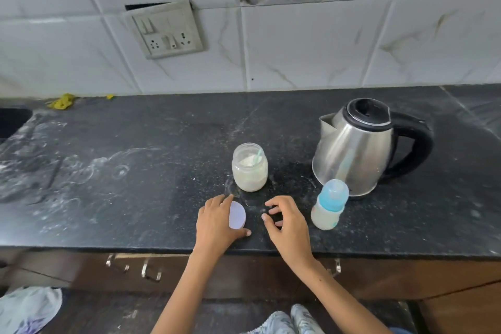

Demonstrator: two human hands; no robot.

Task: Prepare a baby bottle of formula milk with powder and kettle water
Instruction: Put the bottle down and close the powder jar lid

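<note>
An open glass jar (pixel 249 168) of white powder stands mid-counter with a pale green scoop handle leaning inside it. My left hand (pixel 217 221) holds the jar's lilac lid (pixel 237 215) tilted on edge, just in front of the jar. My right hand (pixel 284 218) hovers beside it with fingers loosely curled and nothing in them. A baby bottle (pixel 328 205) with a blue cap, filled with milky liquid, stands upright to the right of that hand. Behind the bottle sits a steel kettle (pixel 360 146) with a black handle and lid.
The black stone counter (pixel 135 171) carries powder smears at left. A sink edge (pixel 13 119) is at far left, yellow scraps (pixel 62 102) by the tiled wall, a wall socket (pixel 166 30) above. Drawer handles (pixel 147 270) lie below the counter's front edge.
</note>
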